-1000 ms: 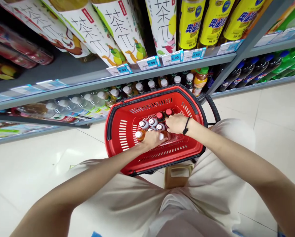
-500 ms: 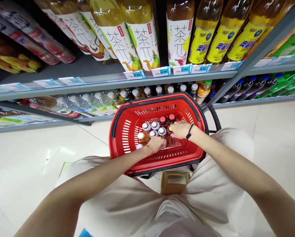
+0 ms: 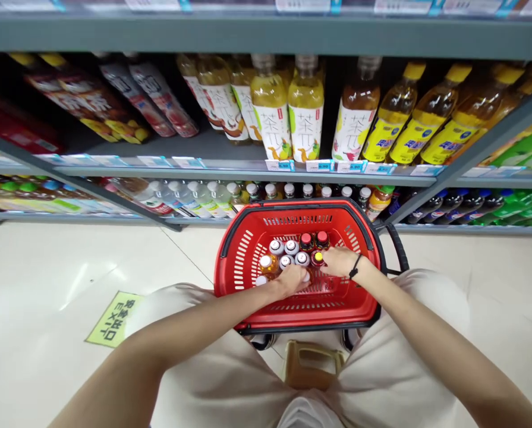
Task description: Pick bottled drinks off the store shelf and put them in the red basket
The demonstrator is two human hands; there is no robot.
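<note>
A red shopping basket [image 3: 243,261] stands on the floor in front of my knees. Several small bottles [image 3: 287,254] with white and red caps stand upright inside it. My left hand [image 3: 292,278] rests on a white-capped bottle near the basket's middle, fingers curled over its top. My right hand [image 3: 340,261], with a black band on the wrist, sits just right of it, fingers closed around a bottle with a yellow cap [image 3: 318,257].
Grey shop shelves [image 3: 230,169] full of tea and soft drink bottles stand right behind the basket, with price tags along the edge. A yellow floor sticker [image 3: 114,310] lies to the left. A wooden stool [image 3: 312,362] shows between my legs.
The camera has tilted up, so more shelf shows. My right hand has shifted slightly, uncovering the yellow cap. The left hand stays on the bottles.
</note>
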